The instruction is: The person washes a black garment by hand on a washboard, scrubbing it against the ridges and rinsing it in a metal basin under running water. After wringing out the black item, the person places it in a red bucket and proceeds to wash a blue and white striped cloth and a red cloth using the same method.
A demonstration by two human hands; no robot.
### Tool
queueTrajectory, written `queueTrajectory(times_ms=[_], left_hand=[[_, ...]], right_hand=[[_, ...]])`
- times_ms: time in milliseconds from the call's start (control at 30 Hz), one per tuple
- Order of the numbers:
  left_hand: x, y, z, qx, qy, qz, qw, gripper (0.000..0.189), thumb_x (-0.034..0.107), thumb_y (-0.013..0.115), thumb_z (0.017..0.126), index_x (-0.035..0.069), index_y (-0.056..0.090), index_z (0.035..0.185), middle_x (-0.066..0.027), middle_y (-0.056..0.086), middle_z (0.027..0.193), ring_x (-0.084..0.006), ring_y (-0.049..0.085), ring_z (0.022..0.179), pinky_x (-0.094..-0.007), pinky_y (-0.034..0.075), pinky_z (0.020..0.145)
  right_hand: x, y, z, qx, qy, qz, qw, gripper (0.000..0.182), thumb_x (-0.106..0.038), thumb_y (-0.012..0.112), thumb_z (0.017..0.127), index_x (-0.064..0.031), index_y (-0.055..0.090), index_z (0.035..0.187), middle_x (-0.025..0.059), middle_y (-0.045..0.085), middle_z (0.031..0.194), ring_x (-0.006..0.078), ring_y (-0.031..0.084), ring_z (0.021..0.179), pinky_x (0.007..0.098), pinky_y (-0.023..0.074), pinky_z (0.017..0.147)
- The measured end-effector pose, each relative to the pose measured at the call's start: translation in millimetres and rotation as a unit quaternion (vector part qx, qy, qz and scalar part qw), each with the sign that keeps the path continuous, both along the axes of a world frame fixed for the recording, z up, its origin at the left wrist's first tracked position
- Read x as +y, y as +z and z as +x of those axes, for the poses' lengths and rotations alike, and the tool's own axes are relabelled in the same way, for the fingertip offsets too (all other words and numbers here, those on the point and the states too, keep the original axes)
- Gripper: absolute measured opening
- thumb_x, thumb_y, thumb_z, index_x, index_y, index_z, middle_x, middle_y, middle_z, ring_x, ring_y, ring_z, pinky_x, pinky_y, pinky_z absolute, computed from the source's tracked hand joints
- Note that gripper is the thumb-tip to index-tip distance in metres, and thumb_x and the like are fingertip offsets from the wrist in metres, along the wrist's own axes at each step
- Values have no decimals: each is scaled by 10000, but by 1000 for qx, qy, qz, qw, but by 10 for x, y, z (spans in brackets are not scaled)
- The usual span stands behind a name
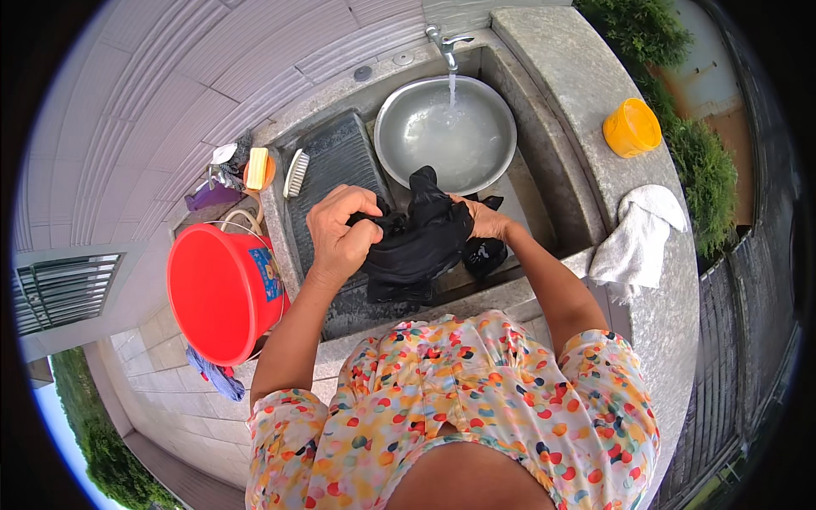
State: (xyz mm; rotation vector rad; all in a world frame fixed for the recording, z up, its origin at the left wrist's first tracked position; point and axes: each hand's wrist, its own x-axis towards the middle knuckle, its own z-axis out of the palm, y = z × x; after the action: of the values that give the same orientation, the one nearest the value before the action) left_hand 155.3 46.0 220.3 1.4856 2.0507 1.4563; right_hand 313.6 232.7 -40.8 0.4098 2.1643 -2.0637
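Observation:
A wet black garment (421, 248) hangs bunched between my two hands, above the lower part of a stone laundry sink (497, 293). My left hand (344, 229) is closed on its left end, over the ribbed washboard slab (331, 153). On the right, my right hand (481, 220) grips the cloth near the rim of a metal basin (446, 134); its fingertips are partly hidden by the cloth. Water runs from a chrome faucet (446, 48) into the basin, which holds clear water. A white-bristled scrub brush (296, 173) lies at the washboard's upper left edge.
Left of the sink stand a red bucket (213, 293) and an orange holder (270, 172) with a yellow soap bar (257, 167). A yellow plastic container (631, 127) and a white towel (641, 236) rest on the stone counter (548, 70) at right. The sink's raised rim surrounds the basin.

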Motion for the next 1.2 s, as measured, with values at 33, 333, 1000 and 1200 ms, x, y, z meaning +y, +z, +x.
queueTrajectory(times_ms=[33,333,1000,1200], left_hand=[[14,14,-38,-30,3,-8,999,130,8,550,541,-24,549,667,-102,601,683,-213,567,638,-283,437,592],[188,-813,-342,-229,224,-135,938,252,224,545,771,-6,632,716,-6,533,594,-98,460,595,-275,356,583],[509,-1817,-33,-502,181,-284,796,356,305,515,884,4,503,1073,-108,475,958,-235,565,695,-355,530,483],[511,-1835,-433,-470,175,-308,808,243,212,510,878,22,544,1025,-79,492,873,-215,577,650,-332,517,449]], right_hand=[[23,-41,13,-22,10,-168,985,1005,-39,839,524,-97,338,1393,92,506,1328,225,489,1176,354,415,988],[222,959,557,57,-455,-239,856,359,126,468,585,27,646,882,59,663,769,153,624,680,269,517,633],[817,1410,-870,5,-301,382,874,785,-278,741,641,-68,423,1327,156,562,1188,322,444,1172,438,345,980],[955,630,-786,-133,-328,401,845,867,-307,753,718,-43,290,1402,174,412,1355,353,393,1231,479,317,1022]])
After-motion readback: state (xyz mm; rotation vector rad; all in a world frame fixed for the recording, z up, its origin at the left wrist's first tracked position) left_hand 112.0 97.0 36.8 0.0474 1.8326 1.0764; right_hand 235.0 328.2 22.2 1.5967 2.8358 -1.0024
